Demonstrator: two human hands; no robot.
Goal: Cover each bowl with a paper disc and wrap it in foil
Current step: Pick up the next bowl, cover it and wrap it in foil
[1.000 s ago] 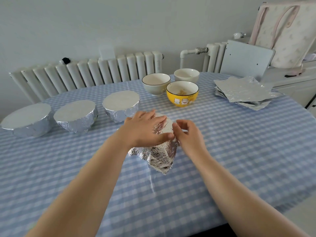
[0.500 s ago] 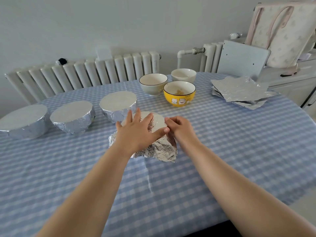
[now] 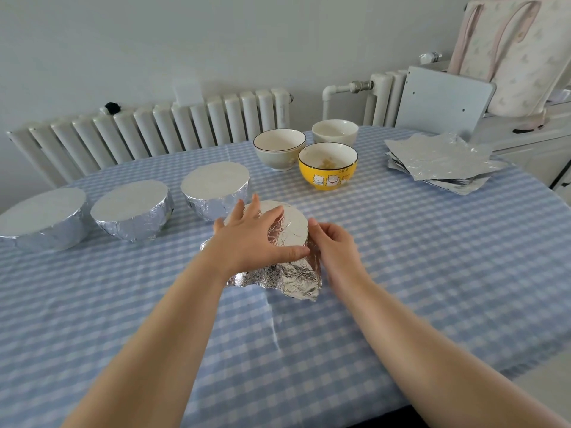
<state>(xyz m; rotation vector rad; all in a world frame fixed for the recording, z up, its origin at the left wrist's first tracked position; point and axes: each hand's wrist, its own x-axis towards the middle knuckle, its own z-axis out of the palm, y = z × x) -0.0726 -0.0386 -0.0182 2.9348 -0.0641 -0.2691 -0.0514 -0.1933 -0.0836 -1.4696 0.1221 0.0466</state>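
A bowl half-wrapped in crinkled foil [image 3: 290, 276] sits mid-table with a white paper disc [image 3: 293, 225] on top. My left hand [image 3: 250, 239] lies flat over the disc, fingers spread, thumb against the foil at the rim. My right hand [image 3: 333, 245] pinches the foil at the bowl's right rim. Three foil-wrapped bowls [image 3: 216, 188] [image 3: 133, 211] [image 3: 43, 219] stand in a row to the left. Three uncovered bowls stand behind: a yellow one [image 3: 327, 177], a grey-white one [image 3: 279, 152] and a white one [image 3: 335, 132].
A stack of foil sheets [image 3: 438, 162] lies at the back right of the blue checked tablecloth [image 3: 432, 257]. Radiators [image 3: 160, 131] run along the wall behind. A white board and a padded bag [image 3: 519, 50] stand on a cabinet at the far right.
The loose foil flap at the bowl's front has been pressed up closer against the bowl. My left hand spread flatter over the disc, and my right hand shifted along the right rim.
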